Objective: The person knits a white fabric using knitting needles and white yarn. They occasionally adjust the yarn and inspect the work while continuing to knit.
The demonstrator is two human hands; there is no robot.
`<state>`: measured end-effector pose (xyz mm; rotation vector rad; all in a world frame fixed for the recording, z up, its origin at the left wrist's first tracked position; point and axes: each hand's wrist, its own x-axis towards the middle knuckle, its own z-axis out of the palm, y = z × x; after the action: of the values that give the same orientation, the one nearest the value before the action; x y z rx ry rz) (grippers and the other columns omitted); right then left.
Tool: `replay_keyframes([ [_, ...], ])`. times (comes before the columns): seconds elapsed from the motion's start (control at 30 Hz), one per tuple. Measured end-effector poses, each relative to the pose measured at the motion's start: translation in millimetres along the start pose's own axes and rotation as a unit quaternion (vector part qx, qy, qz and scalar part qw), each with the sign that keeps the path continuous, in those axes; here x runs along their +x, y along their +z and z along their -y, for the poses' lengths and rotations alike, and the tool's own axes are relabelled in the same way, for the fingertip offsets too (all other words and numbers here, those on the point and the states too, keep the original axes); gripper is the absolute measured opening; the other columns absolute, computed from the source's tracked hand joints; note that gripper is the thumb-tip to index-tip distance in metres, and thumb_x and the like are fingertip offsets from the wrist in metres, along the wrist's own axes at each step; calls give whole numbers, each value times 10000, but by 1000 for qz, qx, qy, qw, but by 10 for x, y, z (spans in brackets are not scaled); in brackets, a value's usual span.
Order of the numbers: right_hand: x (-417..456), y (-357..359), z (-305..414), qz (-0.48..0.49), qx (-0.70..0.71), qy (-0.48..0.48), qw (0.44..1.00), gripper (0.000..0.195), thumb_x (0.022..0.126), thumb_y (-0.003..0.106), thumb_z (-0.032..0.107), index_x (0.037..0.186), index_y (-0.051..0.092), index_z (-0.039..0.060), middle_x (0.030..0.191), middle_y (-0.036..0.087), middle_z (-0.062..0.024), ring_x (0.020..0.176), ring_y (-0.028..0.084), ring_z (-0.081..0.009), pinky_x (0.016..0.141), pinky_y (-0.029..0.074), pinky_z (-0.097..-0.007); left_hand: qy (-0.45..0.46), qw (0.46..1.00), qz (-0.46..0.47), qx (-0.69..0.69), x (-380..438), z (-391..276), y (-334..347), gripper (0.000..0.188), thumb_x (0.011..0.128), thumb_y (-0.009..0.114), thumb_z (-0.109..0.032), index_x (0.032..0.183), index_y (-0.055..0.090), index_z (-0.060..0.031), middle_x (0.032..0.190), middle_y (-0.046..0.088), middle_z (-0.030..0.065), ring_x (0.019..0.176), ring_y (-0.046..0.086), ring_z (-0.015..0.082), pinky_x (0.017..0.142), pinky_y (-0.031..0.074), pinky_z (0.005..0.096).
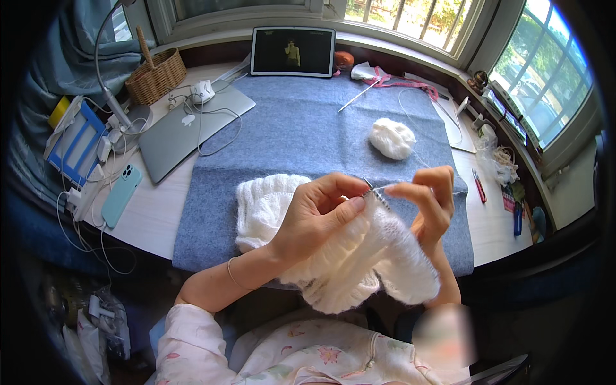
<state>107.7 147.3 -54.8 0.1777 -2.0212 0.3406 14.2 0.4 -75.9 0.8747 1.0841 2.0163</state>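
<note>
My left hand (pixel 322 211) pinches the top of a white fuzzy knitted piece (pixel 404 260) between thumb and forefinger. A knitting needle (pixel 368 183) pokes up there, and a row of stitches sits just right of the thumb. My right hand (pixel 430 202) is raised beside it with curled fingers, white yarn (pixel 385 187) running at its extended forefinger. The knitting hangs below both hands past the table's front edge. Another ribbed white part (pixel 262 207) rests on the felt mat behind my left wrist; whether it joins the hanging piece is hidden. A white yarn ball (pixel 392 138) lies beyond my right hand.
A blue-grey felt mat (pixel 288 125) covers the table's middle. A closed laptop (pixel 192 127), cables, a phone (pixel 121 196) and a wicker basket (pixel 156 77) are on the left. A tablet (pixel 293 51) stands at the back. Another needle (pixel 358 96) and red-handled snips (pixel 479 185) lie rightward.
</note>
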Motion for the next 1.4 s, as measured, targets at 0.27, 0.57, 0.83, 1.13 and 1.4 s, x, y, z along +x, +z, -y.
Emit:
replay_keyframes([
  [0.27, -22, 30, 35, 4, 13, -6, 1000, 245, 507, 706, 243, 701, 643, 106, 678, 434, -9, 629, 381, -167, 587, 312, -279, 25, 999, -27, 1, -1, -22, -28, 155, 861, 546, -59, 1013, 551, -28, 904, 585, 23, 789, 548, 42, 680, 470, 186],
  [0.57, -2, 148, -1, -59, 49, 22, 997, 256, 543, 703, 175, 710, 542, 65, 646, 453, -36, 598, 413, -180, 574, 324, -297, -25, 999, -11, 20, -2, -27, -19, 178, 862, 573, -113, 1006, 605, -15, 896, 631, 37, 774, 572, 55, 658, 479, 186],
  [0.83, -20, 67, -30, -17, 43, -40, 998, 214, 520, 685, 241, 642, 580, 100, 572, 405, 20, 550, 363, -133, 568, 265, -272, 17, 999, -45, -7, 20, -21, -26, 168, 858, 570, -91, 1007, 598, -18, 906, 633, 46, 746, 559, 33, 638, 478, 177],
  [1.13, 42, 113, -44, 46, 51, -17, 998, 317, 568, 681, 299, 729, 558, 55, 663, 479, -45, 628, 445, -208, 609, 322, -305, -22, 1000, 0, -5, 4, -11, -33, 141, 853, 580, -98, 964, 590, -10, 845, 617, 20, 741, 553, 33, 650, 463, 177],
  [1.4, 50, 16, 20, 2, 20, 25, 999, 436, 531, 705, 435, 779, 645, 83, 707, 450, -37, 654, 417, -188, 607, 321, -309, -25, 1000, 12, 2, -3, -13, 8, 145, 856, 568, -88, 980, 569, -12, 853, 604, 20, 767, 562, 48, 668, 469, 190],
])
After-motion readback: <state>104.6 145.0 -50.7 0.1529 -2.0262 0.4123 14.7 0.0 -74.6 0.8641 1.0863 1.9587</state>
